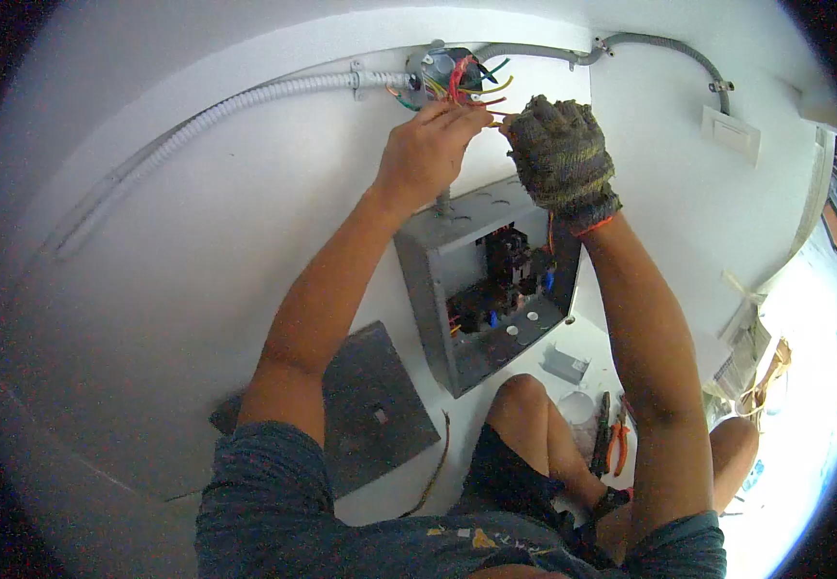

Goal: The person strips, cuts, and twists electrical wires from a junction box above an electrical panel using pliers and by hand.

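Observation:
Both of my hands are raised at the junction box (438, 73) on the wall, from which red, yellow and green wires (491, 85) stick out. My bare left hand (434, 150) is closed, its fingertips pinching a thin wire just below the box. Close beside it on the right, my right hand (561, 154) wears a dark knitted glove and is closed around the other end of that short wire stretch. Its fingertips are partly hidden by the glove's bulk. Below the hands hangs the open grey breaker panel (428, 299) with black breakers (510, 256) inside.
White corrugated conduit (245, 101) runs left from the box and grey conduit (659, 41) runs right. A wall switch (731, 135) is at the right. Below are a dark panel cover (375, 410), orange-handled pliers (618, 444), a small grey box (565, 365) and a loose cable (435, 468).

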Tool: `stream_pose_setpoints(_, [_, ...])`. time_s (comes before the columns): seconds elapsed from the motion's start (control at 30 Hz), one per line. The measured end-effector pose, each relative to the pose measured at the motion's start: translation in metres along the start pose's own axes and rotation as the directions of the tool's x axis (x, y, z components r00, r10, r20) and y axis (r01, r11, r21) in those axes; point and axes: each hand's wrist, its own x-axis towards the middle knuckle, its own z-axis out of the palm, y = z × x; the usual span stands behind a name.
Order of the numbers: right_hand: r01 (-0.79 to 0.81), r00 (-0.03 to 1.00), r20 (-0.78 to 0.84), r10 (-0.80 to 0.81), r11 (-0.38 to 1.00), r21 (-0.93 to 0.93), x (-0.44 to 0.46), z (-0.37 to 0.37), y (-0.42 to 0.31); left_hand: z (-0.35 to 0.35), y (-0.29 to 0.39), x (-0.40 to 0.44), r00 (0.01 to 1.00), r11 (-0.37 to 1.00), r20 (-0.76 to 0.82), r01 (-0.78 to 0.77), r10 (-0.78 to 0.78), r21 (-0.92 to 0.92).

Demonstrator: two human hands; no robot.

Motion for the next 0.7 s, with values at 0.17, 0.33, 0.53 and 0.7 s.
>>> stream_pose_setpoints(0.17, [-0.199,0.973,0.150,0.174,0.964,0.174,0.002,-0.008,-0.018,0.004,0.010,-0.009,0.992,0.997,-0.099,0.081,-0.080,0.007])
stream_pose_setpoints(0.33, [-0.598,0.720,0.251,0.647,0.395,0.698,-0.005,0.003,-0.044,0.015,0.004,-0.008,0.977,0.987,-0.201,-0.039,0.071,0.158])
stream_pose_setpoints(0.53, [-0.559,0.641,0.653,0.404,-0.337,0.758,-0.017,0.030,-0.011,0.014,-0.002,-0.004,0.975,0.979,-0.171,-0.113,0.142,0.172])
stream_pose_setpoints(0.7, [-0.452,0.887,0.272,0.373,0.577,0.681,-0.015,0.019,0.000,0.015,-0.009,-0.003,0.972,0.975,-0.134,-0.175,0.193,0.137])
